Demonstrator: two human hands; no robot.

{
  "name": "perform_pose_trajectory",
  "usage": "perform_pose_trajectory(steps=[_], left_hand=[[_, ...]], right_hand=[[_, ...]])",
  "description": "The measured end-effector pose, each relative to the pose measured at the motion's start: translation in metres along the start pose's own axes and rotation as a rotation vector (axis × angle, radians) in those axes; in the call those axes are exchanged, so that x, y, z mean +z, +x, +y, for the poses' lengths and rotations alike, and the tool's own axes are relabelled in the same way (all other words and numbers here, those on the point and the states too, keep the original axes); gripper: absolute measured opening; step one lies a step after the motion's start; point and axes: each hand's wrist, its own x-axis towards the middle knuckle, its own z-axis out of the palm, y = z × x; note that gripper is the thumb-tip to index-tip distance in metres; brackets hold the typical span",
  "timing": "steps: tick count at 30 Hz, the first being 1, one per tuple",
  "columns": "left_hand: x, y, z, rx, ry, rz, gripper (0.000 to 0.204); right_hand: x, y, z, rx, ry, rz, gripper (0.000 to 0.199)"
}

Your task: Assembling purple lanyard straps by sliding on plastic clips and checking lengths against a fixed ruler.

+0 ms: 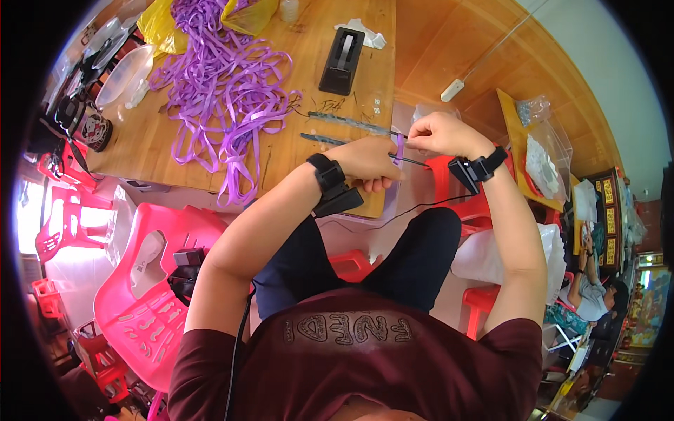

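Over the table's right edge, my left hand (368, 158) is closed, its fingers curled down around a thin dark rod (414, 162) that sticks out to the right. A short piece of purple ribbon (399, 149) hangs between my two hands, across the rods. Just right of it, my right hand (444, 135) pinches with thumb and forefinger; what lies in the pinch is too small to make out. A second dark rod with a greyish covering (347, 122) runs across the table toward my right fingertips.
A large tangle of purple ribbon (228, 88) covers the table's (309, 77) left half, beside yellow plastic bags (160, 28). A black tape dispenser (342, 62) stands further back. Dark thin scraps (330, 105) lie near the rods. A pink chair (151, 295) is at my left.
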Motion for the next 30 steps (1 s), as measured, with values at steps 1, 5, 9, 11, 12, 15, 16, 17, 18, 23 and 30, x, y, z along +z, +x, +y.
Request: perform_pose_trajectory(steps=[1,5,9,11,12,15,16,17,18,23,30], left_hand=[[0.001,0.0,0.001,-0.005,0.005,-0.006,0.026],[0.003,-0.001,0.006,-0.051,-0.01,-0.002,0.046],[0.004,-0.001,0.005,-0.052,-0.011,0.009,0.048],[0.004,0.0,0.006,-0.045,-0.003,-0.001,0.051],[0.004,-0.001,0.006,-0.038,0.0,-0.007,0.053],[0.004,-0.003,0.008,-0.039,0.012,0.005,0.057],[0.004,-0.003,0.008,-0.039,0.014,0.002,0.057],[0.004,-0.003,0.008,-0.045,0.017,0.005,0.059],[0.004,-0.004,0.009,-0.052,0.02,0.01,0.06],[0.004,-0.007,0.011,-0.048,0.03,0.016,0.061],[0.005,-0.002,0.007,-0.036,0.01,0.017,0.055]], right_hand=[[0.001,0.001,0.0,0.002,0.008,0.005,0.021],[0.001,0.004,-0.005,-0.018,-0.071,0.014,0.022],[-0.001,0.014,-0.01,-0.054,-0.19,0.029,0.022],[-0.001,0.016,-0.008,-0.051,-0.197,0.009,0.022],[-0.003,0.016,-0.013,-0.013,-0.232,-0.007,0.023],[-0.007,0.018,-0.019,0.067,-0.244,-0.035,0.027],[-0.008,0.018,-0.021,0.108,-0.222,-0.046,0.03],[-0.009,0.018,-0.023,0.11,-0.221,-0.044,0.03],[-0.01,0.017,-0.027,0.199,-0.214,-0.048,0.032],[-0.009,0.006,-0.042,0.369,-0.173,-0.019,0.039],[-0.006,-0.006,-0.019,-0.103,-0.302,0.159,0.014]])
